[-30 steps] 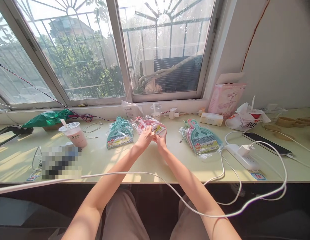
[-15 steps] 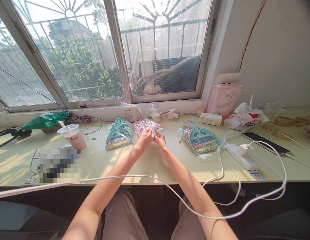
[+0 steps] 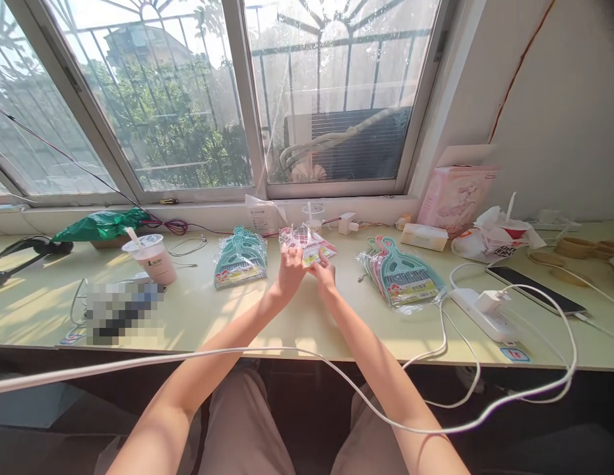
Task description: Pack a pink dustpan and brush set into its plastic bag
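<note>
You're holding a pink packet just above the tabletop. Left hand and right hand are both keeping their grip clamped on it, with a teal stack sitting just beside.

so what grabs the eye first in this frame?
Both hands, left hand and right hand, meet at the middle of the desk on a pink packaged dustpan set. Teal stacks flank them: one to the left, a mixed pink and teal one to the right. A white cable sweeps across the front edge.
</note>
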### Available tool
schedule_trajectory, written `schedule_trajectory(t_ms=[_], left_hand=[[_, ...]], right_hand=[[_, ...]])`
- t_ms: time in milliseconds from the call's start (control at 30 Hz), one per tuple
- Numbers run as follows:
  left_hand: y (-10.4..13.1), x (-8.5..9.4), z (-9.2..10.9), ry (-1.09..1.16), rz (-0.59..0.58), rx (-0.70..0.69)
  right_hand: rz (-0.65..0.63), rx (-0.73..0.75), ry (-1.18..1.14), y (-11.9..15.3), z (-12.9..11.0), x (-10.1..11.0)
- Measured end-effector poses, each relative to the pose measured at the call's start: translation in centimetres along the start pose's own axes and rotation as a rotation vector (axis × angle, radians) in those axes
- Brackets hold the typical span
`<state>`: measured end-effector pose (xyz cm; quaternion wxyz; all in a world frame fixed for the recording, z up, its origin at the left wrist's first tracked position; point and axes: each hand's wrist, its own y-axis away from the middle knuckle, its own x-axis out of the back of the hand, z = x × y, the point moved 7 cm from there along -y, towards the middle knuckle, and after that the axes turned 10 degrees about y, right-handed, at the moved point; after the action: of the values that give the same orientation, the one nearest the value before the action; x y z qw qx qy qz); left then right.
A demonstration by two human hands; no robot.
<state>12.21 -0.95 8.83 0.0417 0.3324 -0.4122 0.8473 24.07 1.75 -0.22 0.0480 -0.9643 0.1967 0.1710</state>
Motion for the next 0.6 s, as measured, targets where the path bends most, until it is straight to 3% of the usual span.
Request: schedule_trajectory(t_ms=[167,300,367,600], left_hand=[[-0.4,0.7,-1.7,0.311,0.086,0.142],[-0.3,0.0,-3.5,0.245,-0.001,0.325],[0.0,-0.6,-3.3,0.199,-0.051,0.315],[1.4,-1.1,-0.3,0.337,-0.032,0.113]], right_hand=[[0.039,0.114,-0.029,-0.2,-0.8,0.5],[0.103,0.158,-0.018,-0.3,-1.0,1.1],[0.148,0.157,-0.028,-0.3,-1.0,1.5],[0.211,0.149,-0.076,-0.2,-1.6,1.9]])
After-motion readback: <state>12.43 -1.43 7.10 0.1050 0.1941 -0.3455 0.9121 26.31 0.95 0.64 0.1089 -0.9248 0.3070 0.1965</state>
